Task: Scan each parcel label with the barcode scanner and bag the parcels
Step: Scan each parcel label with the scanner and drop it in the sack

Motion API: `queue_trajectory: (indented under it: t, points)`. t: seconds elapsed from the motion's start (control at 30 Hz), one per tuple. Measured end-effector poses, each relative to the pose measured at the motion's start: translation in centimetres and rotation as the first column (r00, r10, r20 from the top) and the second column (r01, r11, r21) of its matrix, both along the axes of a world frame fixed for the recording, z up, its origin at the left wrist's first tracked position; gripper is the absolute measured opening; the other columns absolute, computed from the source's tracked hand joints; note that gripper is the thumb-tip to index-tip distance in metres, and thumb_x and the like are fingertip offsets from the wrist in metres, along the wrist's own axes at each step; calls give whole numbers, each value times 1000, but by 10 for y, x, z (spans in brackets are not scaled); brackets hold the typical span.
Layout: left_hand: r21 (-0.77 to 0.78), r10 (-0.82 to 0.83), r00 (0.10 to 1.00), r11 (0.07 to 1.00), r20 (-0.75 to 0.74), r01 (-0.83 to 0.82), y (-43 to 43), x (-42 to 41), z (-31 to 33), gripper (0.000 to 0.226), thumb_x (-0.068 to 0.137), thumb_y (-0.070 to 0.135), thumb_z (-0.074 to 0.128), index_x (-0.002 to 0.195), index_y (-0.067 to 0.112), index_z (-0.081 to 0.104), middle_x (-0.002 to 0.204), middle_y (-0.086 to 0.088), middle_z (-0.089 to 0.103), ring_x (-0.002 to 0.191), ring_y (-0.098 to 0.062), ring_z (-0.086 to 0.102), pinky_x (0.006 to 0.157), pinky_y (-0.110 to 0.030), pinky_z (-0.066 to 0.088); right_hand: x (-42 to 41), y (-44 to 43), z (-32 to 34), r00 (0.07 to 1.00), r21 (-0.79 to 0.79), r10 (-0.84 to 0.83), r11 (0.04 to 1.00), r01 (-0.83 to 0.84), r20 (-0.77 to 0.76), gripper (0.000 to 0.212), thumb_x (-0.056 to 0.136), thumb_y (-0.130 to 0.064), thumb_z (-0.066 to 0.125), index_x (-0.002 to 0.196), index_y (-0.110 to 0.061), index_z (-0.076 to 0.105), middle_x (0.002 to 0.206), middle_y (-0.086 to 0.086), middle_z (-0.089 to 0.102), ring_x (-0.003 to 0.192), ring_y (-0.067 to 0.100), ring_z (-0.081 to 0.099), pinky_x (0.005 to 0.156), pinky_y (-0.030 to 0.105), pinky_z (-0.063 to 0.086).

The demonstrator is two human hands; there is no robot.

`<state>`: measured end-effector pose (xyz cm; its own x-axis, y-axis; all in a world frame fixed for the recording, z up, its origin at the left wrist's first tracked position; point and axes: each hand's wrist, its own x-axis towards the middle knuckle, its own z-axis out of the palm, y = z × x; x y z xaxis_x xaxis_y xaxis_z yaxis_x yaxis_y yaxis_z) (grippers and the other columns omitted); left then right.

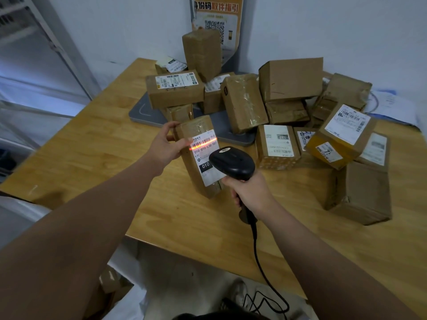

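Left hand (pixel 165 147) grips an upright parcel (pixel 198 125). Right hand (pixel 251 192) holds the scanner (pixel 233 163), red line on the label (pixel 203 155). The bag (pixel 131 301) below holds a box (pixel 109 281).

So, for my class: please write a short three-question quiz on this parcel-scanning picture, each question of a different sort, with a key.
1. True or false: the red line from the scanner falls across the barcode on the label of the box that the left hand holds.
2. What does the right hand grip? A) a pen B) the scanner's handle C) a roll of tape
3. In a few words: where does the scanner's cable lead?

Key: 1 true; 2 B; 3 down over the near edge of the table to the floor.
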<state>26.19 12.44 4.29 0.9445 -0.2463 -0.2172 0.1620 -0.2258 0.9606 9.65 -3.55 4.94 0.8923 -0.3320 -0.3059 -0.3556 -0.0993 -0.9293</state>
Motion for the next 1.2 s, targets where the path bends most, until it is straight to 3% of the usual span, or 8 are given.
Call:
queue_trajectory:
  t: [0.83, 1.2]
  points:
    - [-5, 13, 1000, 1000, -4, -13, 0, 3, -6, 59, 83, 17, 74, 132, 30, 45, 125, -11, 54, 105, -19, 59, 66, -21, 52, -2, -7, 3, 1000, -18, 3, 1000, -3, 7, 32, 85, -12, 67, 56, -12, 54, 47, 5, 48, 39, 16, 45, 46, 27, 42]
    - [-2, 14, 1000, 1000, -17, -14, 1, 5, -8, 56, 84, 18, 73, 131, 32, 46, 124, -11, 55, 109, -22, 58, 71, -24, 53, -3, -10, -1, 1000, -5, 12, 1000, -12, 4, 28, 87, -15, 67, 62, -13, 56, 48, 4, 48, 39, 13, 45, 45, 27, 43]
